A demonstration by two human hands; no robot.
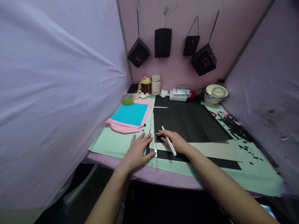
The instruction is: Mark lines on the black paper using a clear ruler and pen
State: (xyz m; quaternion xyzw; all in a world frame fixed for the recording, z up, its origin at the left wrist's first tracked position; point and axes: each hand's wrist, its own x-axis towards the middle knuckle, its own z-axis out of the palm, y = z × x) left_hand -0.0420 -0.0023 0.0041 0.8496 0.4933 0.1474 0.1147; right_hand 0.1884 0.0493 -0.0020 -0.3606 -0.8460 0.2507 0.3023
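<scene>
My left hand (pixel 140 151) lies with fingers spread over a clear ruler (pixel 153 165), which reaches past the table's front edge. A white pen (pixel 170 143) slants across my right hand (pixel 177 141), held in its closed fingers. The right fingertips rest beside the ruler, at the left edge of a black sheet (pixel 184 119); whether they also pinch something small there, I cannot tell. Under the right wrist runs a pale strip of card (pixel 210 150), with another black piece (pixel 226 163) showing below it.
Blue paper (pixel 130 113) lies on pink sheets (pixel 123 127) at left, beneath a roll of green tape (pixel 128 99). Bottles, a pen box (pixel 181 93) and a lidded bowl (pixel 215 93) line the back. Black scraps (pixel 234 126) cover the right side. Black lanterns (pixel 163 43) hang above.
</scene>
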